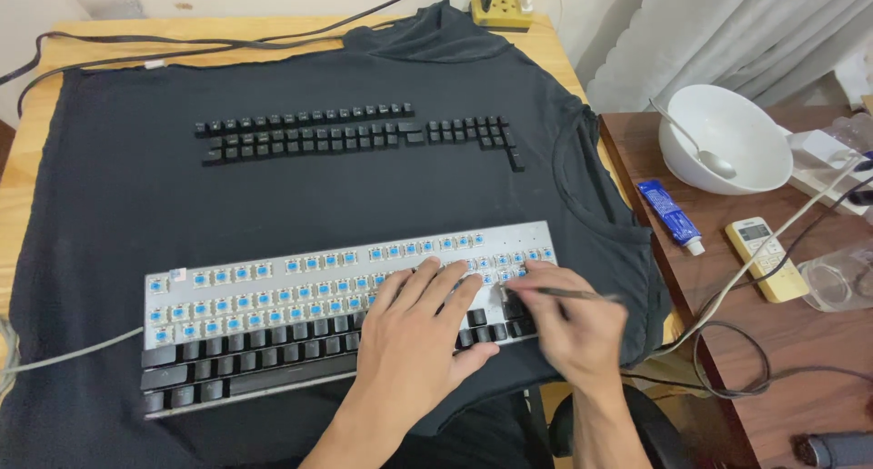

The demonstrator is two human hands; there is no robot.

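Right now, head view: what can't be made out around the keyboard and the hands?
- Keys under the left hand: hidden by the palm, so on or off the keyboard cannot be told.
- Tip of the thin tool in the right hand: covered by fingers.
- Legends on the removed keycaps: too small.
- Grey cable: cut off by the left edge.
- Dark object, bottom right: cut off by the frame.

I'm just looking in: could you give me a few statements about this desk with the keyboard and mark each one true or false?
1. The grey mechanical keyboard lies on a dark cloth shirt. True.
2. Every black keycap is on the keyboard. False: rows of removed black keycaps lie on the shirt above it.
3. The right hand holds a thin metal tool. True.
4. The white bowl is empty. False: a spoon rests in it.
5. The left hand rests on the keyboard. True.
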